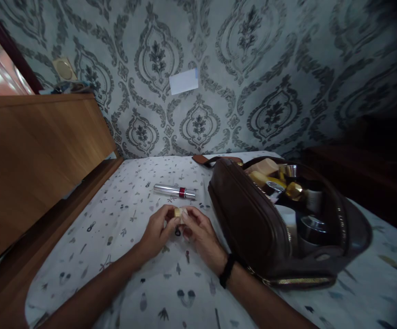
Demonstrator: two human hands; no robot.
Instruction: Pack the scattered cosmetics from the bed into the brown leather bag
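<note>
Both hands meet over the patterned white cloth, around a small gold-capped item [177, 212]. My left hand [159, 230] pinches its gold end between thumb and fingers. Closed on its pale right side, my right hand [200, 232] wears a black band at the wrist. The fingers hide most of the item. Just beyond the hands lies a silver tube with a red band [171, 190], flat on the cloth. To the right, an open dark brown bag [243, 214] holds several bottles and jars, among them a white-capped one [286, 214] and a gold-capped one [294, 191].
The patterned cloth [123, 228] covers the surface under the hands. A wooden panel [40, 155] stands along the left side. Behind is a wallpapered wall [198, 119] with a white paper [184, 82] on it. The bag's strap [201, 159] reaches toward the wall.
</note>
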